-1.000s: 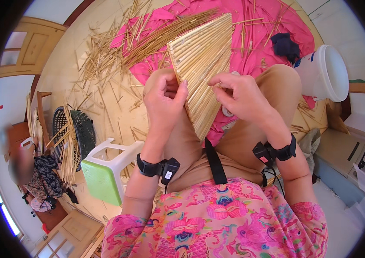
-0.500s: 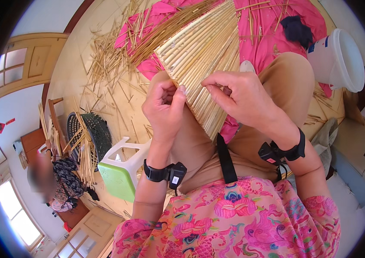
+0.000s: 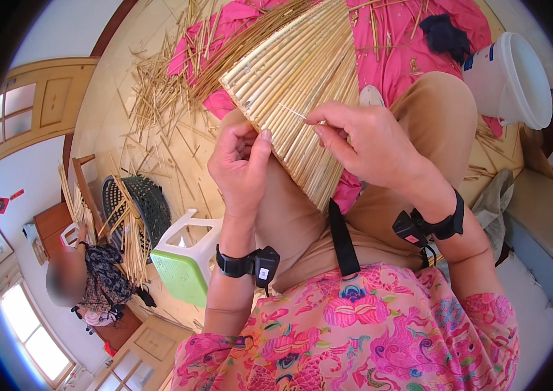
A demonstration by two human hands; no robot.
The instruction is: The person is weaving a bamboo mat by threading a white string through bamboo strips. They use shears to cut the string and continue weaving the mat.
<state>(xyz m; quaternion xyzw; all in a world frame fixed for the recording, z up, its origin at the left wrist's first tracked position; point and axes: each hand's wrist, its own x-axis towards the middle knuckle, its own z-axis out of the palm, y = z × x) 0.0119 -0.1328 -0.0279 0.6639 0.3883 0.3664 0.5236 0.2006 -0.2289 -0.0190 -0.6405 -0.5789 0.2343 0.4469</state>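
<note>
Across my lap lies a panel of straw-coloured stalks (image 3: 289,72), laid side by side and narrowing toward me. My left hand (image 3: 242,163) grips its left edge, thumb on top and fingers curled underneath. Above the stalks my right hand (image 3: 371,140) pinches a thin, pale needle (image 3: 293,112) between thumb and forefinger. The needle points up and left over the panel. Any thread on it is too fine to make out.
Pink cloth (image 3: 397,72) lies under the panel, with loose stalks (image 3: 153,91) scattered to the left. Around me stand a white bucket (image 3: 511,81), a green-and-white stool (image 3: 182,274) and a dark basket (image 3: 149,205). Another person (image 3: 100,280) is at far left beside bundled stalks.
My right hand has turned slightly, and the needle now shows plainly beyond its fingertips. My left hand has shifted a little left with the panel's edge.
</note>
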